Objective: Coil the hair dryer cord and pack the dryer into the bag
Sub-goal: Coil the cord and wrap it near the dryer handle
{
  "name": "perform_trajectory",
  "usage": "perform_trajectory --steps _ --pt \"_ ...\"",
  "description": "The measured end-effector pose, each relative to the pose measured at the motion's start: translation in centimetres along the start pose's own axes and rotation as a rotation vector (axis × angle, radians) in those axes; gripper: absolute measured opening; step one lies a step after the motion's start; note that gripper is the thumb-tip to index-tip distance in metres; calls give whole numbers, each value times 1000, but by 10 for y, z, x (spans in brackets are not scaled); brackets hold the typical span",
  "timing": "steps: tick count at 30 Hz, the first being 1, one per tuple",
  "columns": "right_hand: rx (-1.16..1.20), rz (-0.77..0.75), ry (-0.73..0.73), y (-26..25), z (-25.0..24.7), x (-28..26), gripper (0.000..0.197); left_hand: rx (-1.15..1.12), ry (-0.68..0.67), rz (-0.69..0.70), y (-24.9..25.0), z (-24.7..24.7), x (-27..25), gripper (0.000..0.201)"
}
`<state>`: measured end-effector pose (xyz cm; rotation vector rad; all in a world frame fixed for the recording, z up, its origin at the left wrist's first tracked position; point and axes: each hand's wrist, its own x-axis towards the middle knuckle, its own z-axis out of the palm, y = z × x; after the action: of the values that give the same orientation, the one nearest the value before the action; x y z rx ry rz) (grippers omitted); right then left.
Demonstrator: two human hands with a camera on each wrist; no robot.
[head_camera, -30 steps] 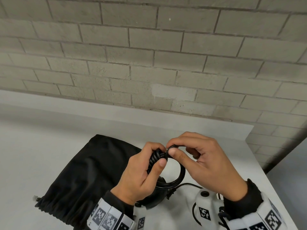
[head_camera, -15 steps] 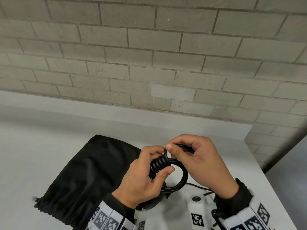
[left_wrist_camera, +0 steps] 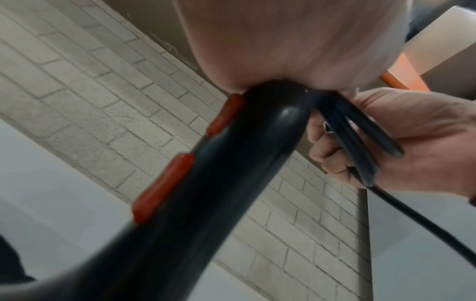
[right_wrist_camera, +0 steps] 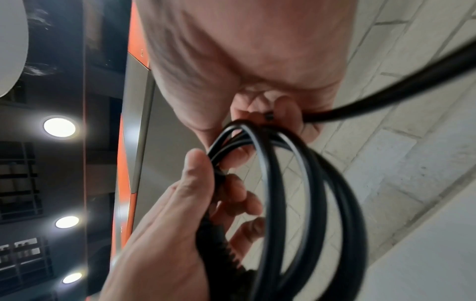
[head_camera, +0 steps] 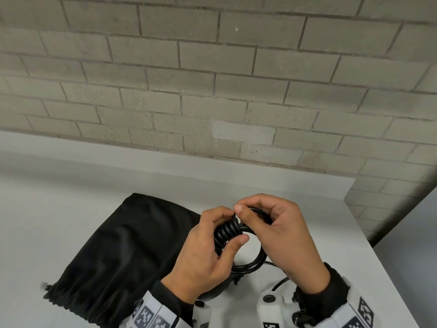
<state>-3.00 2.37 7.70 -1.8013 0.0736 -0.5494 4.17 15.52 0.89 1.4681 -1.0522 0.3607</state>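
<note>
The black bag (head_camera: 123,247) lies flat on the table (head_camera: 59,209) while, beside it, the left hand (head_camera: 203,254) grips the dryer (left_wrist_camera: 206,183), and the right hand (head_camera: 281,233), now closer, pinches another cord (head_camera: 250,261) loop onto the coil, so coiling nears done.

cord (head_camera: 256,261): black, looped in coils, raised above worktop | dryer (left_wrist_camera: 195,195): black, red switches, handle up | bag (head_camera: 123,252): black drawstring, flat, left of dryer
</note>
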Motion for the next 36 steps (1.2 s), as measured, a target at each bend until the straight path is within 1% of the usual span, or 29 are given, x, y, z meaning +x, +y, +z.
perform_trajectory --steps 2,4,5,7,9,11,13,15,19,22,25,27,30,34,36 --pt "45 4 38 2 2 -1 4 4 16 8 -1 2 -1 33" --pt "33 -26 41 4 2 -2 3 38 27 18 -2 3 -2 34" --pt "8 -48 31 6 2 -3 7 52 37 16 -3 3 -2 33" --pt "-34 -79 -8 12 -1 -6 17 63 60 6 -3 2 -2 30" --pt "-62 -85 -70 18 -5 -11 23 62 75 -8 -4 0 -1 27" --pt "-66 -81 -151 23 -7 -16 23 64 82 -18 -4 0 1 27" --pt "3 -55 -180 25 -7 -19 19 79 68 -29 -2 0 3 26" --pt "83 -29 -141 27 -6 -19 13 106 34 -35 0 1 4 27" --pt "94 -55 -70 30 -7 -17 6 100 -24 -83 6 1 6 27" --pt "59 -92 -38 31 -8 -16 7 90 -63 -105 10 -6 8 20" --pt "42 -123 -15 29 -6 -16 7 51 -99 -141 15 -9 10 21" --pt "52 -123 -12 27 -3 -16 9 38 -112 -132 16 -5 9 23" --pt "71 -120 -1 24 0 -17 9 50 -74 -99 14 1 6 27" --pt "71 -100 15 19 4 -20 7 86 22 -62 11 8 2 17" --pt "115 -79 62 21 6 -22 10 95 61 -59 11 11 1 24"
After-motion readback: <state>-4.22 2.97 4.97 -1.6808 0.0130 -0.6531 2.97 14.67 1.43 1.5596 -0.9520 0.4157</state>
